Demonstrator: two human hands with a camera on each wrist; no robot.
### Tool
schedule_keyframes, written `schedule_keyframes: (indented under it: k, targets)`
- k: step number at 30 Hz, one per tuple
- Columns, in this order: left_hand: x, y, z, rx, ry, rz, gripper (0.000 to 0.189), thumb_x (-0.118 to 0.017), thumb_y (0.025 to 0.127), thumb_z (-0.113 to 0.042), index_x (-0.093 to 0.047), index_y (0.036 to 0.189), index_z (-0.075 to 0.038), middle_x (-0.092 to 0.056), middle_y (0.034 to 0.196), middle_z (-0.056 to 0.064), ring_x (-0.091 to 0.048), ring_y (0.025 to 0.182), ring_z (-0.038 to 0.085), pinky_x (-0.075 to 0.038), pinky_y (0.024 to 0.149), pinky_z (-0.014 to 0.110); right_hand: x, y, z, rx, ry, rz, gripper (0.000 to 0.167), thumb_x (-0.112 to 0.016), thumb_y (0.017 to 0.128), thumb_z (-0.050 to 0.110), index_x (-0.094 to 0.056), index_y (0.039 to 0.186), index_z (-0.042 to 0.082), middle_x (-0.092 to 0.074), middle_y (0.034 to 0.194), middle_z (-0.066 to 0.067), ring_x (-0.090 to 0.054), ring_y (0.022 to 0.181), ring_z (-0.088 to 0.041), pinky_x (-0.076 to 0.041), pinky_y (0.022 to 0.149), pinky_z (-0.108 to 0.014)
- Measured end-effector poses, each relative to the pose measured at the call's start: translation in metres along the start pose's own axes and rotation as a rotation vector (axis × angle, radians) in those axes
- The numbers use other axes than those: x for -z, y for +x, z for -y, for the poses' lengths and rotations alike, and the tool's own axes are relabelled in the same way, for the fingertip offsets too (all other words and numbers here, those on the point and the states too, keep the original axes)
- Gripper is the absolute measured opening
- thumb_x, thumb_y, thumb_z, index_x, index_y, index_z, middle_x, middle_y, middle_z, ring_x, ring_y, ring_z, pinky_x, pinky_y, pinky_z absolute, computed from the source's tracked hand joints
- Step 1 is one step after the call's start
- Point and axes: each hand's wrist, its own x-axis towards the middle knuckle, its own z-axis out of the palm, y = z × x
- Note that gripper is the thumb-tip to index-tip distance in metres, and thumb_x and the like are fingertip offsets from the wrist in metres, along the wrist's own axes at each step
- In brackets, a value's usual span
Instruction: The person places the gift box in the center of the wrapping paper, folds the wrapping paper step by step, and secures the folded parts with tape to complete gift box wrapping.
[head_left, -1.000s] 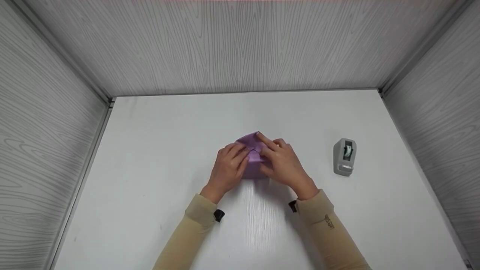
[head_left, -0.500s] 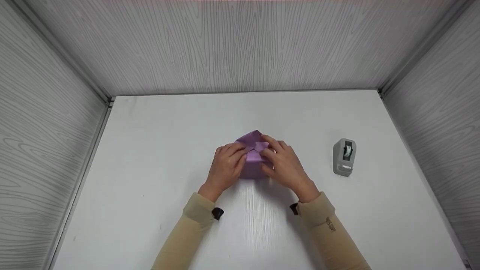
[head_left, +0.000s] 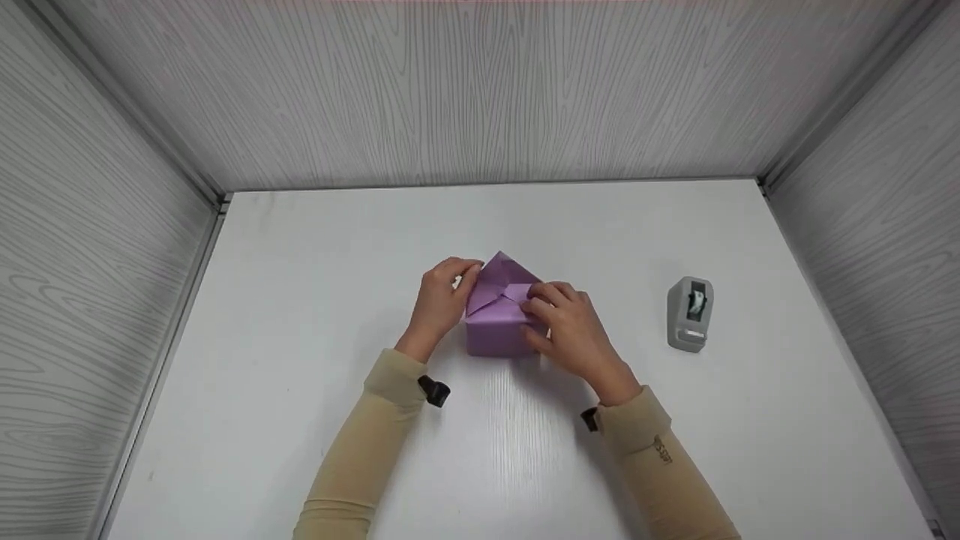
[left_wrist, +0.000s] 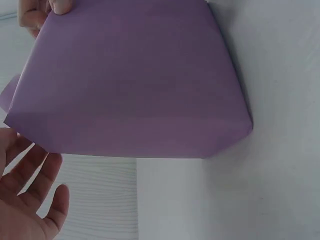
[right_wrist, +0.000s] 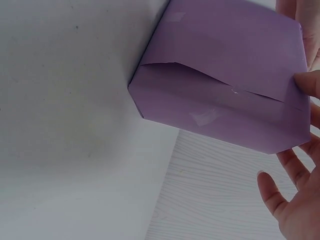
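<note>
A box wrapped in purple paper (head_left: 495, 337) stands on the white table before the person. At its far side a pointed flap of wrapping paper (head_left: 501, 270) rises, with folded paper meeting at the middle of the top. My left hand (head_left: 439, 300) pinches the left edge of this flap between thumb and index finger; its other fingers spread beside the box in the left wrist view. My right hand (head_left: 576, 330) holds the right part of the box, fingers bent over the top and thumb against a side. Clear tape (right_wrist: 205, 117) lies near a paper seam in the right wrist view.
A grey tape dispenser (head_left: 688, 315) with a roll in it stands on the table (head_left: 300, 300) to the right of the box. Wood-grain panels (head_left: 480, 90) enclose the table at the back and both sides.
My left hand has moved from the top folds out to the flap's left edge, uncovering the box's left part. The flap's point has shifted slightly left. My right index finger has come off the flap.
</note>
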Motion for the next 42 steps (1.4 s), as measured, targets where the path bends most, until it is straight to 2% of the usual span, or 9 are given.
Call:
schedule_keyframes:
  k: [5, 8, 11, 16, 22, 35, 42]
  targets:
    - [0.001, 0.009, 0.005, 0.163, -0.18, 0.086, 0.021, -0.065, 0.096, -0.021, -0.077, 0.1, -0.005, -0.073, 0.092, 0.003, -0.062, 0.083, 0.014, -0.051, 0.073, 0.029, -0.001, 0.0, -0.001, 0.007, 0.005, -0.009, 0.023, -0.074, 0.086, 0.025, -0.07, 0.107, 0.015, -0.06, 0.119, -0.002, -0.05, 0.115, -0.026, -0.043, 0.085, -0.048]
    - [0.001, 0.012, 0.007, 0.206, -0.264, 0.118, 0.018, -0.069, 0.093, -0.02, -0.078, 0.099, -0.005, -0.073, 0.092, 0.003, -0.062, 0.082, 0.015, -0.049, 0.073, 0.028, -0.002, 0.0, -0.001, 0.016, 0.005, -0.014, 0.023, -0.074, 0.086, 0.025, -0.07, 0.106, 0.015, -0.06, 0.119, -0.001, -0.05, 0.115, -0.026, -0.043, 0.084, -0.049]
    - [0.001, 0.012, 0.007, 0.218, -0.272, 0.151, 0.02, -0.071, 0.092, -0.021, -0.077, 0.103, -0.006, -0.073, 0.095, 0.002, -0.062, 0.085, 0.015, -0.049, 0.074, 0.029, -0.003, -0.001, -0.002, 0.016, 0.0, -0.018, 0.023, -0.075, 0.086, 0.025, -0.07, 0.105, 0.014, -0.059, 0.119, -0.001, -0.05, 0.115, -0.026, -0.044, 0.084, -0.049]
    - [-0.002, 0.012, 0.003, 0.214, -0.197, 0.179, 0.024, -0.068, 0.094, -0.025, -0.075, 0.108, -0.006, -0.072, 0.099, 0.002, -0.063, 0.087, 0.015, -0.051, 0.078, 0.03, -0.003, -0.001, -0.002, 0.008, -0.001, -0.015, 0.024, -0.075, 0.086, 0.025, -0.069, 0.106, 0.014, -0.059, 0.119, -0.002, -0.049, 0.116, -0.026, -0.044, 0.084, -0.048]
    - [-0.007, 0.012, 0.0, 0.202, -0.148, 0.152, 0.021, -0.067, 0.095, -0.023, -0.074, 0.103, -0.005, -0.07, 0.092, 0.002, -0.061, 0.083, 0.014, -0.05, 0.075, 0.029, -0.004, -0.001, -0.002, 0.002, 0.005, -0.014, 0.025, -0.075, 0.086, 0.026, -0.07, 0.108, 0.013, -0.059, 0.12, -0.002, -0.049, 0.116, -0.026, -0.044, 0.084, -0.048]
    - [-0.01, 0.02, -0.011, 0.091, -0.123, 0.175, 0.024, -0.069, 0.093, -0.025, -0.073, 0.107, -0.005, -0.071, 0.099, 0.004, -0.063, 0.087, 0.014, -0.052, 0.079, 0.029, -0.004, -0.002, -0.001, 0.004, 0.011, -0.028, 0.025, -0.076, 0.085, 0.025, -0.07, 0.107, 0.014, -0.06, 0.12, -0.002, -0.05, 0.116, -0.026, -0.044, 0.084, -0.049]
    - [-0.013, 0.024, -0.016, 0.11, -0.088, 0.165, 0.02, -0.071, 0.092, -0.024, -0.072, 0.101, -0.005, -0.069, 0.093, 0.003, -0.061, 0.082, 0.013, -0.051, 0.075, 0.028, -0.004, -0.002, -0.001, 0.014, 0.008, -0.042, 0.025, -0.076, 0.084, 0.024, -0.07, 0.106, 0.014, -0.06, 0.12, -0.002, -0.05, 0.116, -0.027, -0.044, 0.083, -0.05]
